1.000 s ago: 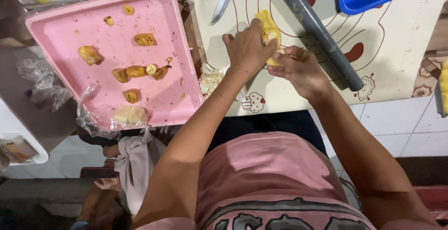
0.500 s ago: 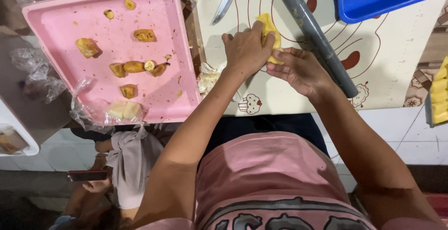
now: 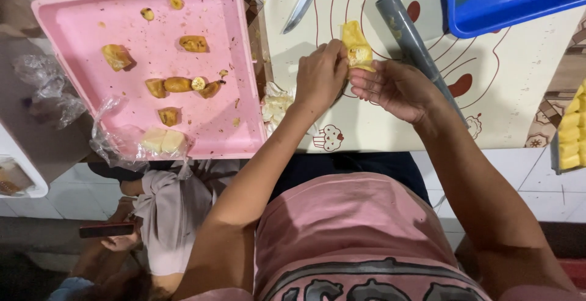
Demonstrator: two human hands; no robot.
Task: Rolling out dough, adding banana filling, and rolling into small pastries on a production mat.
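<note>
Your left hand (image 3: pixel 320 75) pinches the yellow dough wrap (image 3: pixel 356 47), and your right hand (image 3: pixel 390 87) cups it from below, fingers loosely curled, above the baking mat (image 3: pixel 488 93). It looks soft, light, easily torn; grip the folded edges gently.

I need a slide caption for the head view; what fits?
Both hands, left hand and right hand, fold a yellow dough piece over a baking mat, beside a pink tray.

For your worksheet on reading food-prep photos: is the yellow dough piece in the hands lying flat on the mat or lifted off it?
Lifted: the yellow dough piece is pinched between left hand and right hand, above the mat.
</note>
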